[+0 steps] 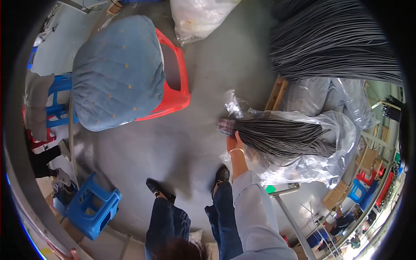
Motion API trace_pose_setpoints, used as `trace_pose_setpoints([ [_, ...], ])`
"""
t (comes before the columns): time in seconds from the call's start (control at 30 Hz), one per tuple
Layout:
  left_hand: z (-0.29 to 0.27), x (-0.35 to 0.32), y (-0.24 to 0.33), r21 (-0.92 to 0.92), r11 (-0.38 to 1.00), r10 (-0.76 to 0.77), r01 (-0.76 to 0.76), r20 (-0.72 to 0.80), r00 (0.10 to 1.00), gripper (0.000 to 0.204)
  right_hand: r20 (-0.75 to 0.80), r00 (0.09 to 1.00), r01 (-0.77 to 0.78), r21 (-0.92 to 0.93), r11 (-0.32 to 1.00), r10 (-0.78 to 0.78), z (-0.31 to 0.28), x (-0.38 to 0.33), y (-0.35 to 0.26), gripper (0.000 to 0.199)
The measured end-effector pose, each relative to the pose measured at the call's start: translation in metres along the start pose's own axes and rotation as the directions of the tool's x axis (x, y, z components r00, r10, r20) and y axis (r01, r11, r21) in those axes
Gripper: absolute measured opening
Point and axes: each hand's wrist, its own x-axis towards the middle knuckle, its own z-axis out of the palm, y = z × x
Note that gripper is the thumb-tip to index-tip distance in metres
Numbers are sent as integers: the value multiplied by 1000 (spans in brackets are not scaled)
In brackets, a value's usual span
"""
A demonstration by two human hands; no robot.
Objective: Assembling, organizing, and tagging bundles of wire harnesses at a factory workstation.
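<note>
My right hand (234, 142) is closed around the near left end of a bundle of thin dark grey cables (281, 134), just beside its wrapped tip. Clear film with a reddish tint (225, 126) covers that tip. The cables fan out to the right over a crumpled clear plastic sheet (320, 167). A bracelet sits on my right wrist below a light sleeve. At the lower left rim, by a table edge, part of a hand (73, 255) shows; whether it is my left hand, and how its fingers lie, I cannot tell.
A large stack of dark cables (333, 43) lies at the far right, near a wooden pallet (277, 93). A red chair (177, 93) with a blue cloth cover stands at left. A blue stool (93, 206) is nearer. Metal rails (294, 225) run at lower right; a white sack (201, 17) lies far.
</note>
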Motion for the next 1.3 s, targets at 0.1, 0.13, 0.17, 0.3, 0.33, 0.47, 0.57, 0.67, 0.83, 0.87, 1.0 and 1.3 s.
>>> trace_pose_setpoints([
  [0.1,8,-22,-34,-39,996,-73,74,30,997,102,-157,988,11,23,1000,-7,7,19,19,28],
  [0.13,9,-22,-36,-69,991,-112,115,44,993,101,-228,973,24,27,999,-18,10,18,22,29],
  [0.17,13,-21,-38,-69,991,-112,115,42,993,101,-228,974,24,28,999,-17,14,16,23,29],
  [0.3,10,-5,-21,-36,999,-4,2,-41,999,97,-140,990,16,-95,995,-29,37,-33,26,33],
  [0.33,11,0,-16,-15,1000,-8,8,-34,999,98,-166,986,-3,-43,999,-4,46,-59,35,35],
  [0.47,15,25,22,-93,996,-15,14,-14,1000,101,-154,986,-67,-59,996,58,80,-161,-6,39],
  [0.57,11,25,20,-175,985,6,-6,-4,1000,103,70,974,-209,-66,976,213,122,-244,-56,38],
  [0.67,7,25,13,-192,981,41,-41,-6,999,107,65,967,-227,-210,951,246,144,-318,-121,41],
  [0.83,-10,30,29,-216,967,124,-133,-53,991,95,17,984,-164,-292,942,177,126,-407,-291,46],
  [0.87,-11,28,25,-217,965,138,-146,-53,989,96,52,968,-214,-328,920,244,134,-429,-333,49],
  [1.0,-14,25,20,-253,947,175,-197,-108,979,95,95,945,-237,-458,857,313,168,-550,-479,52],
  [1.3,-6,-42,237,-893,112,439,435,437,785,87,40,949,195,-855,481,-313,318,-917,-503,44],
])
